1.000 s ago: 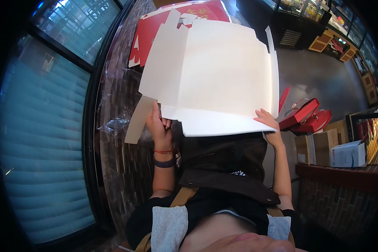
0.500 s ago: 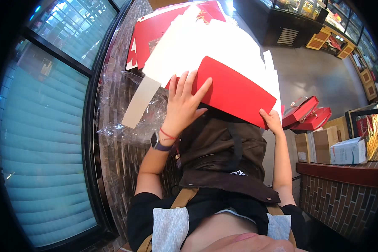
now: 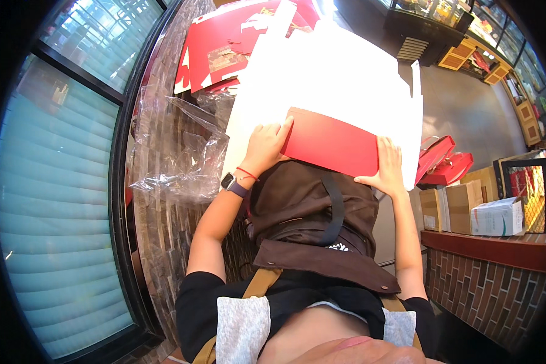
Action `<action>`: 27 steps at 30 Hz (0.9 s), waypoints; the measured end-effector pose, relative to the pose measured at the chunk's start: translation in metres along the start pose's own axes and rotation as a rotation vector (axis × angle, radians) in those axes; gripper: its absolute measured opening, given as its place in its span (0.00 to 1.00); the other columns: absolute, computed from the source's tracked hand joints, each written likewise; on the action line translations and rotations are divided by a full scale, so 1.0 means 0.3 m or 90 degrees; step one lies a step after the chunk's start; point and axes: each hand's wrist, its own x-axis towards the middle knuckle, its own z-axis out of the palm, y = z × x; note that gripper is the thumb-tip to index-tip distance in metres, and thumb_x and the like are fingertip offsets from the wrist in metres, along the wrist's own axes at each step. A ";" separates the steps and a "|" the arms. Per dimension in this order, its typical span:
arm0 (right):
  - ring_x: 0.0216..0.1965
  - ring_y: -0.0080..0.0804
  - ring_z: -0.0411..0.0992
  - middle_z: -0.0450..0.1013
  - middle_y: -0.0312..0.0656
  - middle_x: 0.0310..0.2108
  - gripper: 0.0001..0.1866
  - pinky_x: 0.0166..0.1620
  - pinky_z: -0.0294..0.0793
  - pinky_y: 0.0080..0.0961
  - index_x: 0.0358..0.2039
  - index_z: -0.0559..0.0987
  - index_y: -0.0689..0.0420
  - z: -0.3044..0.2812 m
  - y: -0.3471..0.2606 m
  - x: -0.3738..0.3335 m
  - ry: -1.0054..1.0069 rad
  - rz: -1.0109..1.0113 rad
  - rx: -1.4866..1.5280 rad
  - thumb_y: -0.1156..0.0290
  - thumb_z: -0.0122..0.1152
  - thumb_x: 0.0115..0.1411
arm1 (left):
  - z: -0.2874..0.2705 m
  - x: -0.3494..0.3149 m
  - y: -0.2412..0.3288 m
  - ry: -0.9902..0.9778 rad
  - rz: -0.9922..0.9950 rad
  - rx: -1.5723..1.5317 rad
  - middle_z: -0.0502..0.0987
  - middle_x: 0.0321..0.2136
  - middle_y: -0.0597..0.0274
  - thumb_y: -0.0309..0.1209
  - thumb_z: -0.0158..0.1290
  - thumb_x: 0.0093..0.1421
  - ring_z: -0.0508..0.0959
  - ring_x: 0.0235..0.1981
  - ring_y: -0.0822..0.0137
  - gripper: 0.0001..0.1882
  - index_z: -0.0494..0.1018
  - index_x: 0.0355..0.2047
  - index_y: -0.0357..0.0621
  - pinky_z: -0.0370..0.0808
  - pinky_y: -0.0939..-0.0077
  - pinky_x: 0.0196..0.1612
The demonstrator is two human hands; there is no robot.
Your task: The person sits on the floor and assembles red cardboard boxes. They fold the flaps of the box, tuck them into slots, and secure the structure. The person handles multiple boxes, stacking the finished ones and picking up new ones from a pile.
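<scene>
A red rectangular card panel (image 3: 332, 143) lies in front of me along the near side of a large white card sheet (image 3: 321, 79), which glares in bright light. Whether the panel is a folded part of that sheet, I cannot tell. At its left end my left hand (image 3: 266, 144) is closed on the edge, the fingertips at the upper corner. Its wrist carries a dark watch and a red string. On the right end my right hand (image 3: 389, 165) grips the edge, with its thumb near the lower corner and its fingers along the side.
Red printed card sheets (image 3: 215, 51) are stacked at the far left, beside crumpled clear plastic wrap (image 3: 188, 158). To the right stand red bags (image 3: 446, 161) with handles, cardboard boxes (image 3: 464, 203) and a white box (image 3: 497, 216) on a brick ledge. A blue-lit window (image 3: 60, 200) borders the left.
The red panel has turned more level and come nearer to me. My left hand has gone from lying spread on it to gripping its left end. The white sheet has shifted right.
</scene>
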 end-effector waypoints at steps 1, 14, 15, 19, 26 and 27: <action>0.62 0.55 0.59 0.60 0.58 0.61 0.63 0.65 0.56 0.49 0.63 0.62 0.64 -0.016 -0.003 0.027 -0.025 -0.033 -0.004 0.38 0.77 0.33 | 0.011 -0.002 -0.004 0.017 0.006 -0.001 0.71 0.29 0.63 0.48 0.72 0.35 0.75 0.33 0.61 0.55 0.62 0.64 0.43 0.68 0.65 0.38; 0.43 0.51 0.71 0.73 0.50 0.42 0.45 0.48 0.70 0.43 0.57 0.69 0.61 -0.053 -0.127 0.055 0.028 -0.104 0.038 0.55 0.74 0.39 | -0.072 0.147 0.180 -0.017 0.109 0.022 0.68 0.54 0.52 0.42 0.76 0.26 0.65 0.61 0.52 0.56 0.64 0.60 0.45 0.60 0.48 0.65; 0.41 0.50 0.72 0.74 0.49 0.41 0.41 0.44 0.72 0.41 0.54 0.71 0.62 -0.062 -0.135 0.050 0.031 -0.116 0.012 0.57 0.74 0.41 | -0.040 0.144 0.166 -0.020 0.121 0.004 0.69 0.53 0.53 0.41 0.76 0.27 0.66 0.60 0.53 0.55 0.65 0.58 0.45 0.61 0.50 0.64; 0.42 0.45 0.73 0.74 0.46 0.42 0.33 0.43 0.73 0.38 0.50 0.75 0.61 -0.034 -0.155 -0.024 0.033 -0.100 -0.017 0.62 0.73 0.43 | 0.029 0.082 0.173 0.112 0.157 0.011 0.74 0.37 0.62 0.33 0.62 0.43 0.74 0.44 0.61 0.21 0.72 0.39 0.44 0.72 0.65 0.49; 0.45 0.43 0.72 0.72 0.42 0.43 0.27 0.45 0.72 0.37 0.47 0.76 0.58 0.002 -0.227 -0.116 0.018 -0.037 -0.034 0.69 0.71 0.44 | 0.075 -0.016 0.211 0.219 0.133 0.089 0.73 0.30 0.66 0.28 0.54 0.47 0.75 0.35 0.68 0.07 0.75 0.28 0.42 0.75 0.78 0.35; 0.45 0.43 0.72 0.72 0.42 0.42 0.27 0.46 0.71 0.37 0.47 0.76 0.58 0.014 -0.229 -0.126 0.021 -0.027 -0.031 0.69 0.71 0.44 | 0.074 -0.025 0.217 0.209 0.132 0.089 0.73 0.31 0.66 0.28 0.54 0.47 0.75 0.35 0.68 0.08 0.75 0.29 0.41 0.75 0.77 0.35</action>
